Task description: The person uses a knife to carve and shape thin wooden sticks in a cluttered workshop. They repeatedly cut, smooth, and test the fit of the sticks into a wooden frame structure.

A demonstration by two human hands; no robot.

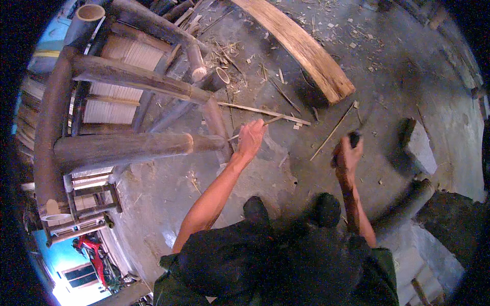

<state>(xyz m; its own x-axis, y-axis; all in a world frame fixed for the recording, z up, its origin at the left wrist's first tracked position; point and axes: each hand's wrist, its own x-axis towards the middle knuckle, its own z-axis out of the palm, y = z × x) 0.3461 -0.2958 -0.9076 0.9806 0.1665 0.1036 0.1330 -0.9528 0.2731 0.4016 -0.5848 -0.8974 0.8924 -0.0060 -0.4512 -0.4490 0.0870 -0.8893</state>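
Observation:
My left hand [250,138] is closed around a thin bamboo stick [274,120], whose other end points at the joint of a dark bamboo frame [132,149]. The hand is right beside the frame's slanting end pole [217,120]. Farther right, my right hand [348,155] is wrapped around a dark-handled tool [354,137]. Only the dark end of its handle shows clearly above the fist, so its kind cannot be made out. That hand is over the floor, apart from the frame.
A thick wooden plank [306,51] lies ahead. Thin bamboo strips [270,112] and shavings litter the concrete floor. On the right are a grey block [421,148] and a thick bamboo pole [406,204]. A red motorcycle [94,257] stands far left.

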